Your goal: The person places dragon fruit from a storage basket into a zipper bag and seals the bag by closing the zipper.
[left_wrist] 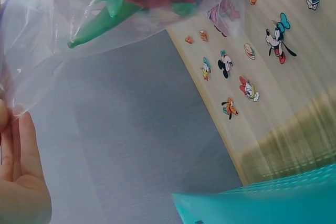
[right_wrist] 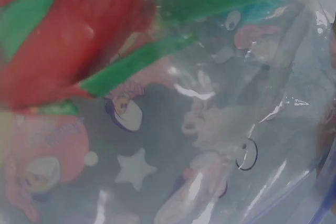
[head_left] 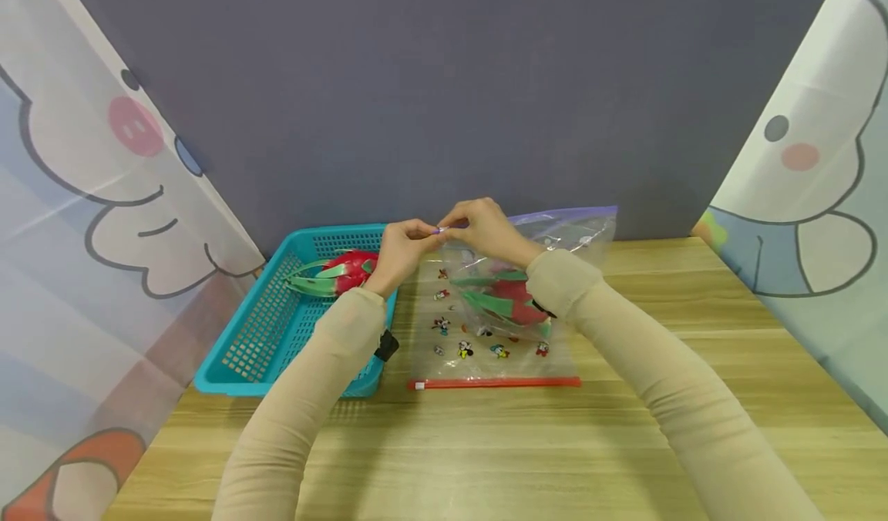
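Note:
A clear zip bag [head_left: 590, 228] with a purple closure strip hangs between both hands. My left hand [head_left: 398, 253] pinches the left end of that strip, beside a small pale slider. Close against it, my right hand [head_left: 489, 232] pinches the strip too, its wrist in front of the bag. Inside the bag lies a red dragon fruit [right_wrist: 84, 40] with long green scales. The left wrist view catches part of the left hand [left_wrist: 23, 171] at the bag's corner, and the fruit's green tips [left_wrist: 121, 6] through the plastic.
Under the held bag, a second clear bag [head_left: 426, 363] with cartoon prints and a red slider closure [head_left: 496, 383] lies flat on the wooden table [head_left: 472, 459]. A teal basket [head_left: 232, 389] at left holds another dragon fruit [head_left: 352, 270]. A grey panel [head_left: 444, 97] stands behind.

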The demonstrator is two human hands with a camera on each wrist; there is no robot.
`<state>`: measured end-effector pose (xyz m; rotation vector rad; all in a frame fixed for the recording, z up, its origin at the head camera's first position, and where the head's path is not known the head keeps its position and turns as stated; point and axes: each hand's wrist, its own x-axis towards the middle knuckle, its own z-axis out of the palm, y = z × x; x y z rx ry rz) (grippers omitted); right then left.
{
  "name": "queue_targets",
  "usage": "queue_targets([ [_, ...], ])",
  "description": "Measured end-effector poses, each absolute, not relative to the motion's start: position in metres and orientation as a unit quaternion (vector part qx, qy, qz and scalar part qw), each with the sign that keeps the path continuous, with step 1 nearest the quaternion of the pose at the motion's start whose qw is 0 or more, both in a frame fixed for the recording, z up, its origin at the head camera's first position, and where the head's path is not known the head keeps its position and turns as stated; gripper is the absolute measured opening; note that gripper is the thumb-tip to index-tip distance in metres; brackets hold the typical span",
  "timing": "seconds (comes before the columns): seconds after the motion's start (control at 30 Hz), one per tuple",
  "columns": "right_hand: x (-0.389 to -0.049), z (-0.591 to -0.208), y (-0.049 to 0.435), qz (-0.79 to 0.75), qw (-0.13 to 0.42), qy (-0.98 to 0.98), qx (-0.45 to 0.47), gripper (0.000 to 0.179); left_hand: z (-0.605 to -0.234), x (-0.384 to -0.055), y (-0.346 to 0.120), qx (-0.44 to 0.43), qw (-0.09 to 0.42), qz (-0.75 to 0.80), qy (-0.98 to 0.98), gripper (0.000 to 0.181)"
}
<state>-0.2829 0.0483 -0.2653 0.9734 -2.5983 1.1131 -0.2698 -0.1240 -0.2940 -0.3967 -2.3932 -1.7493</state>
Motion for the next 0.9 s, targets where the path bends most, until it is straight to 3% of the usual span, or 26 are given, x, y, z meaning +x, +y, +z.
queue_targets([
  [0.9,-0.280,-0.274,0.068,0.403,0.109,-0.833,0.364,0.016,-0.293,-0.268,-0.127,-0.149,0.053,-0.570,-0.806,0.014],
])
